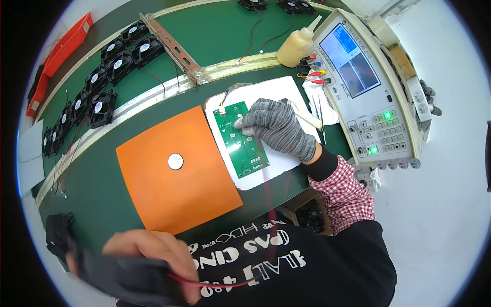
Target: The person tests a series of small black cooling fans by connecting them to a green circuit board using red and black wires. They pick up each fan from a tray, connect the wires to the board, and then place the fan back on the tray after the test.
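Observation:
My left hand (156,248) is bare and wrapped round a black cooling fan (123,279), both smeared by motion at the lower left. From the fan, a red wire (225,284) loops across my front and rises, blurred, to my right hand (279,128). That hand wears a grey knit glove. Its fingers are pinched at the wire's end, over a green circuit board (238,146); the tip itself is hidden. The board lies on a white pad (281,169), with a small cable plug at its far left corner.
An orange mat (179,199) carrying a round white disc (175,161) lies left of the board. Several fans (101,107) stand beyond a metal rail. At right are a test instrument (368,92), a yellowish squeeze bottle (296,47) and tweezers (318,105).

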Tool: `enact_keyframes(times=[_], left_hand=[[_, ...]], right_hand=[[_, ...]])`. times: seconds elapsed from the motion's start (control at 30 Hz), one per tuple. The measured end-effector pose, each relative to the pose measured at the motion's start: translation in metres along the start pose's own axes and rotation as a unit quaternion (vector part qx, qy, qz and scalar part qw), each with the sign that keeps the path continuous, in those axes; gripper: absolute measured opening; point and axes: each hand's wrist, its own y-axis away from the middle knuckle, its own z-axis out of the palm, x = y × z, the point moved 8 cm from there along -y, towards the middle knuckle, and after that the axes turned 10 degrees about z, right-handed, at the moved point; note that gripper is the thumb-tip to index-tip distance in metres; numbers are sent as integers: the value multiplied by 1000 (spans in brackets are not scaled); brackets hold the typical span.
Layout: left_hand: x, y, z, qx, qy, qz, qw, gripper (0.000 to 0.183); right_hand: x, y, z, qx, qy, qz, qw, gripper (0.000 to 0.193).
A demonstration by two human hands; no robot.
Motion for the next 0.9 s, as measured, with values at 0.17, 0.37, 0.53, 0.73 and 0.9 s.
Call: enact_keyframes(times=[0.17, 0.37, 0.53, 0.73, 0.9], left_hand=[[1, -3, -8, 6, -29, -78, 997, 33], [18, 7, 24, -127, -872, 354, 315, 96], [31, -34, 26, -97, -836, 300, 450, 110], [-9, -177, -32, -120, -771, 362, 510, 67], [-32, -236, -245, 31, -908, 125, 399, 68]], right_hand=[[2, 2, -2, -3, 22, 12, 1000, 21], [-1, 0, -1, 7, 8, 27, 1000, 20], [-1, 2, 3, 0, 20, 18, 1000, 16], [4, 6, -10, 63, -71, 52, 994, 10], [0, 1, -15, 91, -56, 50, 993, 28]])
